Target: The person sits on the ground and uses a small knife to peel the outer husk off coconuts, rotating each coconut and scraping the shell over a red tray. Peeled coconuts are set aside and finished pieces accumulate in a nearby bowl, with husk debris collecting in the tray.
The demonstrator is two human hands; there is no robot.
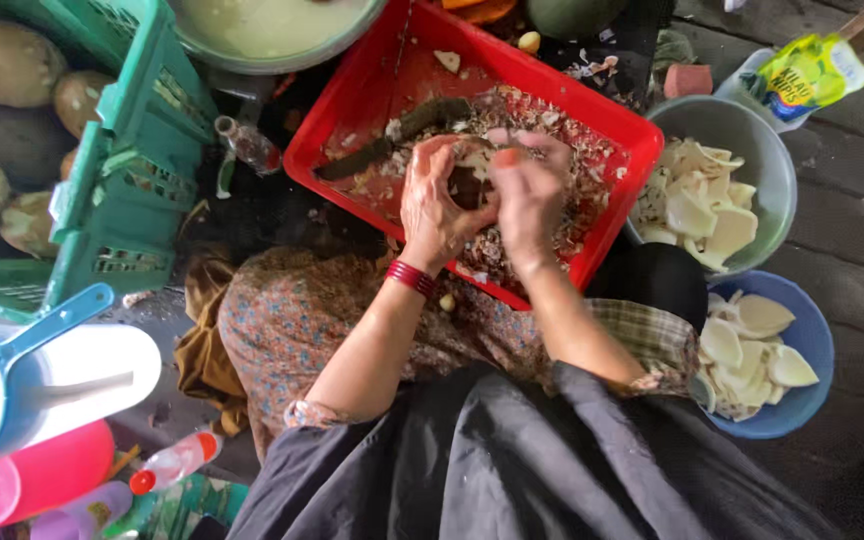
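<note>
Head view, both hands grasping coconut piece over red tray, grey bowl, blue bowl beside.

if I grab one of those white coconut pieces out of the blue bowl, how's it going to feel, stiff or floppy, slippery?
The white pieces in the blue bowl are probably stiff: they keep curved, shell-like shapes with crisp edges where they overlap. They look thin, so likely light and liable to snap if bent. Their smooth, slightly glossy faces suggest they may slide in wet fingers.

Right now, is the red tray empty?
No, the red tray is littered with brown and white peelings, and both hands work over it.
</note>
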